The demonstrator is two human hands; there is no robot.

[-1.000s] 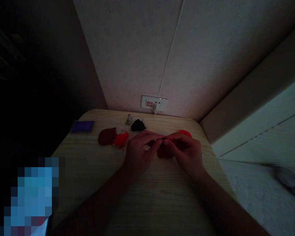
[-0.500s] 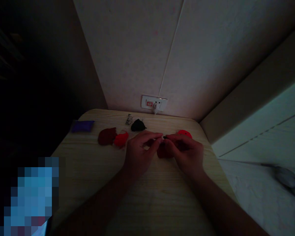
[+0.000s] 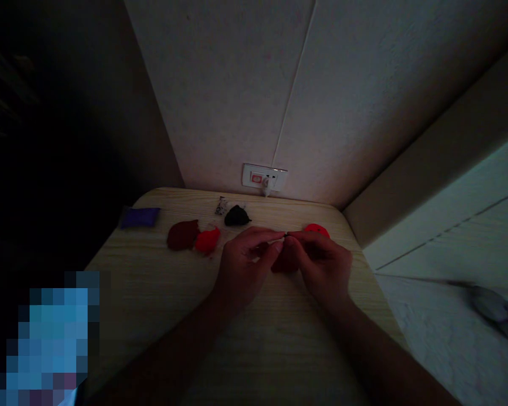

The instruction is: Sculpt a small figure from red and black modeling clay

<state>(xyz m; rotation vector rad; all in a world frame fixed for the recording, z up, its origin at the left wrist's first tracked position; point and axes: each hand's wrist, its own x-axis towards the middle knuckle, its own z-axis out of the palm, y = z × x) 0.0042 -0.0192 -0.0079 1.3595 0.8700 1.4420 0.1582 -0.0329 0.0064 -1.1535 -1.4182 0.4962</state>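
My left hand [image 3: 243, 265] and my right hand [image 3: 324, 268] meet fingertip to fingertip above the table. Pinched at their tips is a tiny piece of black clay [image 3: 286, 235], mostly covered by the fingers. Below the fingers lies a dark red clay shape [image 3: 285, 262], partly hidden by my right hand. A bright red round clay piece with small dark dots [image 3: 316, 229] shows behind my right hand. To the left of my left hand sit a brownish-red clay lump [image 3: 182, 235] and a bright red clay lump [image 3: 207, 241], touching. Beyond them is a black clay lump [image 3: 237, 216].
A purple packet [image 3: 139, 217] lies at the left edge of the wooden table [image 3: 152, 293]. A clear scrap with black smears [image 3: 220, 206] is near the back edge. A wall socket with a plug [image 3: 265, 177] sits just behind. Lower left, a pixelated bluish patch [image 3: 59, 332] covers something.
Half a second ago the black piece showed in my right fingertips, slightly apart from my left. Now both hands' fingertips close together on it. The lumps on the table stay put.
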